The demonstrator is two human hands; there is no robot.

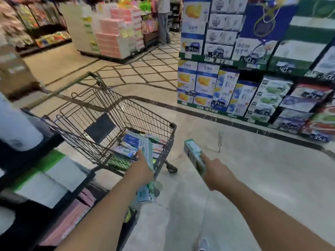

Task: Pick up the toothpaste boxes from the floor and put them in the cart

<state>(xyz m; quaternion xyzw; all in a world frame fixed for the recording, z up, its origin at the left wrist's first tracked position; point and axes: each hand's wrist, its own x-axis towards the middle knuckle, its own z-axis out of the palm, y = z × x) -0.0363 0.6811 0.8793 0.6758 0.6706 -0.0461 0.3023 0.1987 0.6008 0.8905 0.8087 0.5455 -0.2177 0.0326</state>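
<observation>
The left hand [143,169] holds a tall box [147,160] of toothpaste. Its fingers are wrapped round the middle of the box, so one end sticks up past the hand and the other end hangs down below the wrist. This box is right at the near rim of the cart [170,140], with its top end over the basket.

The right hand [215,174] grips a green box [194,156]. The fingers curl under it and one finger lies straight along its side. The box pokes forward out of the hand. It is in the air, just to the right of the cart and outside it.

Inside the cart, at the bottom, lie more boxes [132,144], blue, white and red ones, flat and side by side. A dark flap [100,128] hangs on the cart's back wall.

To the left of the cart is a dark shelf [54,180] with white and green packs. To the right of the cart, across the floor [253,178], stands a big display [235,78] of stacked cartons with price tags. Far behind the cart a person [164,20] stands near pink packs [112,37]. Near the bottom edge, a shoe [204,244] shows.
</observation>
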